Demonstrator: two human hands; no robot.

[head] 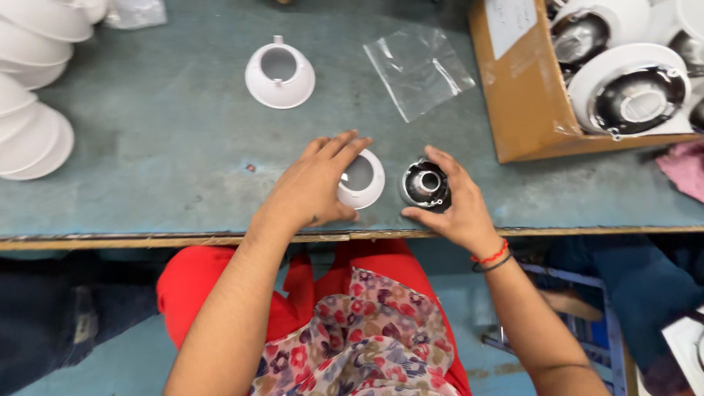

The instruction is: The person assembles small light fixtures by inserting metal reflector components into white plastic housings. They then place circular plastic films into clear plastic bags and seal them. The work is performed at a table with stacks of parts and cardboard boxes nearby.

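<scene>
A brown cardboard box (522, 95) stands open, well beyond and to the right of the right hand's (456, 202) fingertips; its near wall is bare. A white rectangular paper label (511, 22) is stuck on its left wall, at the far end. A flat, clear, empty plastic bag (419, 70), roughly rectangular, lies beyond the fingertips of both hands, nearer the right. A second clear plastic wrapper (134, 12), crumpled, lies far beyond the left hand's (314, 187) fingers, at the top edge.

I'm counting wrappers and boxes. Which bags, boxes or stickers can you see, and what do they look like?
Cardboard box: top right on the table, brown, open, holding white round fittings.
Label: white paper sheet on the box's flap.
Clear bag: flat, see-through plastic, lying on the table left of the box.
</scene>
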